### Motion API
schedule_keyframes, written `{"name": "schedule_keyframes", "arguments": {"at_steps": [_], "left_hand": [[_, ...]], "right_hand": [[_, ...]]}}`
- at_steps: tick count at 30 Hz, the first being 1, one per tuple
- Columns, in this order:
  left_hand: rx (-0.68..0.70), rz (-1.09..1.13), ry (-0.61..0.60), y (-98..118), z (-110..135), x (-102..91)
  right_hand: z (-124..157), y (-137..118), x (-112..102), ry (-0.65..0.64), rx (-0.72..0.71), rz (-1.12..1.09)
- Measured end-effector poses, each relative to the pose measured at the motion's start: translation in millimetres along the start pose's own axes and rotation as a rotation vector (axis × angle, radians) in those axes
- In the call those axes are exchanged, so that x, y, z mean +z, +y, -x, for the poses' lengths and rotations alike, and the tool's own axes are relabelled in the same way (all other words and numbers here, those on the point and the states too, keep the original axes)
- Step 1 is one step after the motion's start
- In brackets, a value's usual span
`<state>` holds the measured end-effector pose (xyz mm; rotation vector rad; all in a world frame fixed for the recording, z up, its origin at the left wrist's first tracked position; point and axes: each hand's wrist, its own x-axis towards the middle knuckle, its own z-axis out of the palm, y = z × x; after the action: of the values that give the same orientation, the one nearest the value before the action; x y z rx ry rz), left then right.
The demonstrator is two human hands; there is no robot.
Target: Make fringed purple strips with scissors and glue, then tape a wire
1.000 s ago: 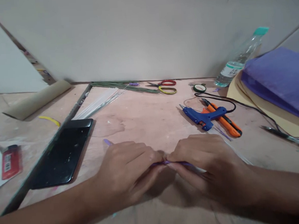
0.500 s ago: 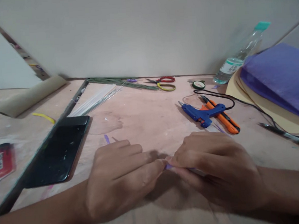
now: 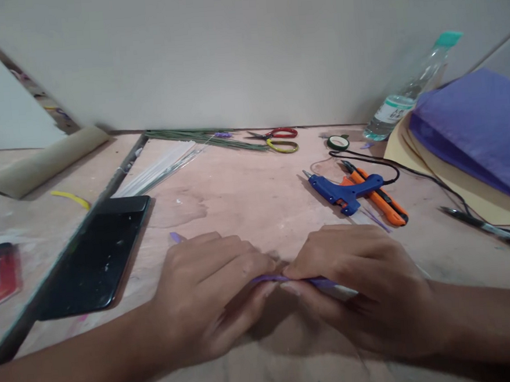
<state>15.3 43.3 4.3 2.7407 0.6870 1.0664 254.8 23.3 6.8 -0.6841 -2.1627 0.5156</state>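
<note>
A narrow purple strip (image 3: 275, 278), perhaps paper or foam, runs between both hands just above the table. My left hand (image 3: 210, 293) pinches it between thumb and fingers. From the other side, my right hand (image 3: 362, 288) grips the same strip, its fingertips close to those of the left. More purple shows beneath the right fingers; the rest is hidden by the hands. Another small purple piece (image 3: 175, 237) lies just beyond the left knuckles.
Left: phone (image 3: 97, 254), cardboard tube (image 3: 45, 162), red packet (image 3: 1, 273). Behind: green wires (image 3: 203, 140), white sticks (image 3: 157, 168), scissors (image 3: 277, 140), green tape roll (image 3: 338, 143). Right: blue glue gun (image 3: 342, 190) on an orange cutter (image 3: 382, 202), pen (image 3: 484, 224), bottle (image 3: 392, 114), purple sheets (image 3: 473, 123).
My left thumb has dropped below the strip, so more purple shows between the hands. The right hand stays nearly in place. The whole view has shifted slightly.
</note>
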Motion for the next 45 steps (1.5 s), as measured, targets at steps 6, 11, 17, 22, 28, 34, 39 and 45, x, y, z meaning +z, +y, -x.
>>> {"name": "schedule_keyframes", "arguments": {"at_steps": [6,11,17,22,28,34,39,45], "left_hand": [[0.039,0.019,-0.006,-4,4,1.1],[0.054,0.034,-0.055,-4,4,0.2],[0.03,0.047,-0.099,-1,5,3.4],[-0.002,0.104,-0.08,-3,7,6.3],[0.011,0.127,-0.057,-5,7,7.1],[-0.013,0.151,-0.069,-1,7,6.0],[-0.075,0.208,-0.096,1,7,5.1],[-0.151,0.157,-0.052,-2,4,6.9]], "right_hand": [[2,1,1,-0.036,-0.015,-0.008],[1,1,0,-0.069,-0.032,0.016],[-7,-3,-7,-0.229,0.165,-0.026],[-8,-1,-5,-0.224,0.165,0.016],[-3,-1,-1,-0.224,0.13,0.04],[-3,-1,-1,-0.261,0.136,0.072],[-3,-1,1,-0.284,0.127,0.083],[2,3,6,-0.266,0.124,0.056]]}}
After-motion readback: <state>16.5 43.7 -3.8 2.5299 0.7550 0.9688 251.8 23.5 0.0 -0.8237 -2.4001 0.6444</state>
